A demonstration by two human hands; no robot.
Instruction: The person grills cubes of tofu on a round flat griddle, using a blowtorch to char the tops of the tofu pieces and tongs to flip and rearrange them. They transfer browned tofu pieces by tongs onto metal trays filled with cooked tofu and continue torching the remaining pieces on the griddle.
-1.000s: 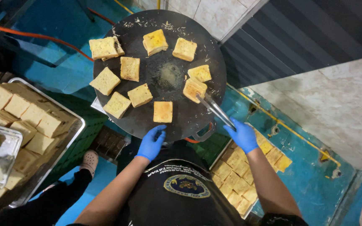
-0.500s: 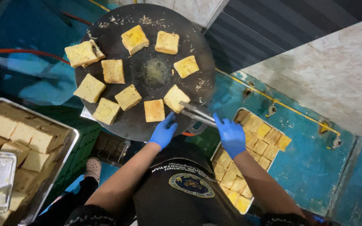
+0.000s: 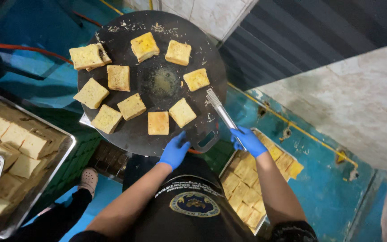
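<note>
Your right hand [image 3: 248,141], in a blue glove, is closed around the handle end of the metal tongs [image 3: 222,113]. The tong tips sit over the right part of the round black griddle [image 3: 113,40], just beside the nearest bread square [image 3: 182,112] but not touching it; nothing is held between the tips. Your left hand [image 3: 174,150], also gloved, rests with curled fingers at the near rim of the griddle, close to the square [image 3: 158,123] in the front row; it grips nothing.

Hazards, as a judgement:
- The left hand lies at the edge of a cooking surface. If the plate is hot, contact through a thin glove could burn.
- The griddle handle loop [image 3: 206,141] projects toward your body between both hands; a knock from a forearm could shift the plate.
- The oily patch [image 3: 164,81] at the centre could make a square slip when the tongs take it.
- Two squares [image 3: 88,57] at the far left overlap and may cook unevenly.

Surroundings: a steel tray [image 3: 63,148] of stacked uncooked squares stands to your left, and a second tray [image 3: 229,161] of squares sits below your right arm. The stand and floor are painted blue and worn, with an orange hose [image 3: 23,48] at the far left. Another person's leg and light shoe [image 3: 87,178] show at the lower left.
</note>
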